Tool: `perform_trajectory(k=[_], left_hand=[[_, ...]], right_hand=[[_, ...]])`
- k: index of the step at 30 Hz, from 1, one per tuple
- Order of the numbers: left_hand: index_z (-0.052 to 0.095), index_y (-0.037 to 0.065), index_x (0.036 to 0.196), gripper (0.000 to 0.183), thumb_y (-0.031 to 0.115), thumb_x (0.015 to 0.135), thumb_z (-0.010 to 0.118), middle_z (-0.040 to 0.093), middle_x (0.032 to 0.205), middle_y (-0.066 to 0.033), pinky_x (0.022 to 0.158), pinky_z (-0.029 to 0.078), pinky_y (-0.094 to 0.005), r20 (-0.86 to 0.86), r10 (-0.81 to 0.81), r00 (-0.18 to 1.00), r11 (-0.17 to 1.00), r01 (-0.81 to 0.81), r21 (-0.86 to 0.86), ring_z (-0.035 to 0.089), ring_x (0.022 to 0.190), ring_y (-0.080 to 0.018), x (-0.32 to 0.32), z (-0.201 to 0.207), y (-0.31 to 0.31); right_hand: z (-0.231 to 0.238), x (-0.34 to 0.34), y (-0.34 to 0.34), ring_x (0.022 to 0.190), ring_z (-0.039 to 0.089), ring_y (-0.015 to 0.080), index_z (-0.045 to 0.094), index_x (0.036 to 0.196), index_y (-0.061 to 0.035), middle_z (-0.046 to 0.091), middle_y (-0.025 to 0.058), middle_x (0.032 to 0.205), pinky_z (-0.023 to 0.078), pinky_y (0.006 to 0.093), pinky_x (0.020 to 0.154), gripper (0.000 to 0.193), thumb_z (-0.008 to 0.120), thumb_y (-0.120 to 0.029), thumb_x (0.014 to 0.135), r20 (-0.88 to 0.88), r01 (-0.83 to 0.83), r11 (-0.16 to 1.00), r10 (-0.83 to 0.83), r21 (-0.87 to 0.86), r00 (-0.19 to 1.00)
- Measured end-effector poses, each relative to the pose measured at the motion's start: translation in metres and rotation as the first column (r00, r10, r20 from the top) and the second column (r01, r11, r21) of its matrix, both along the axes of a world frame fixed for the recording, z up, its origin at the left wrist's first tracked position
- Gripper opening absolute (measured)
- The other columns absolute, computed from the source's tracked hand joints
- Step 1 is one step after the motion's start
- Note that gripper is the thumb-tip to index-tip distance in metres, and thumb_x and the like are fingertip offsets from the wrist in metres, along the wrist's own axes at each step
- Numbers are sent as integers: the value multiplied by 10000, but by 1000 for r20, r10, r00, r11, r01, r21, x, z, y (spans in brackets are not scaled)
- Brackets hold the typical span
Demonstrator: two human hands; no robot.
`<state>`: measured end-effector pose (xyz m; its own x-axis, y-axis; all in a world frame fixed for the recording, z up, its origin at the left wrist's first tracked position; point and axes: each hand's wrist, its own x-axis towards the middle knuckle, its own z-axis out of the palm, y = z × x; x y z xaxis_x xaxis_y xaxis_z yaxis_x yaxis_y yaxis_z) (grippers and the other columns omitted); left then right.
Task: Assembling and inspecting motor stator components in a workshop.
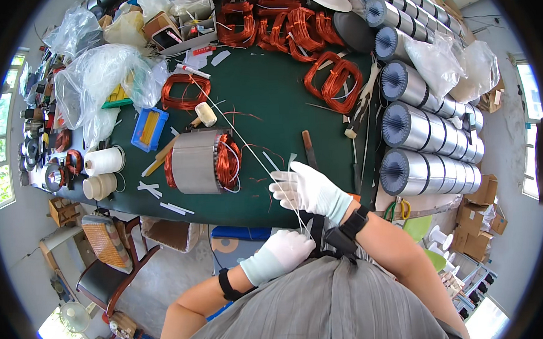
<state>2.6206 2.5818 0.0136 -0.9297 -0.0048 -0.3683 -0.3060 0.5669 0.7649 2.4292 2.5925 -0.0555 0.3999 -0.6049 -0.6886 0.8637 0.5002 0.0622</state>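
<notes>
A long white cord (245, 143) runs slantwise over the green tabletop, from beside a red copper wire coil (182, 105) down to my gloved hands. My left hand (280, 251), low by the table's near edge, is closed on the cord's lower end. Higher and to the right, my right hand (311, 191) has the cord between its partly curled fingers; a small translucent strip stands beside its fingertips. Left of the cord lies a motor stator (195, 163), a grey metal cylinder with red copper windings bulging from both ends.
Near the stator are a white-headed mallet (205, 114), a blue tray (150, 129) and a white thread spool (102, 161). A wooden-handled tool (308, 147) lies beyond my right hand. Copper coils (334, 82) lie farther back; silver ribbed cylinders (424, 171) line the right side.
</notes>
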Motion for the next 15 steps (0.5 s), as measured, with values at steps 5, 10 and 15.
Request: perform_trajectory(k=[5, 10, 15], left_hand=[[622, 108, 900, 62, 158, 865, 610, 626, 795, -68, 677, 551, -409, -296, -177, 939, 978, 134, -160, 684, 765, -272, 5, -8, 7], [619, 108, 925, 87, 164, 858, 625, 613, 821, -75, 673, 543, -418, -294, -209, 933, 973, 169, -156, 681, 758, -278, 2, -11, -4], [643, 94, 1042, 204, 166, 851, 640, 667, 966, -119, 732, 567, -450, -168, 83, 982, 992, -98, -82, 694, 809, -333, -17, 6, -49]], right_hand=[[2, -12, -16, 638, 543, 100, 578, 1316, -46, 595, 18, 839, 464, 235, 543, 423, 514, -390, 1078, -82, -77, 995, 71, -70, 994], [11, -19, -10, 467, 268, 28, 588, 1293, -35, 310, -99, 616, 238, 206, 424, 322, 476, -273, 1107, -267, -81, 996, 66, -46, 961], [7, -23, -3, 473, 282, 33, 615, 1269, -35, 365, -89, 624, 233, 214, 429, 315, 519, -271, 1085, -294, -28, 999, 20, -22, 956]])
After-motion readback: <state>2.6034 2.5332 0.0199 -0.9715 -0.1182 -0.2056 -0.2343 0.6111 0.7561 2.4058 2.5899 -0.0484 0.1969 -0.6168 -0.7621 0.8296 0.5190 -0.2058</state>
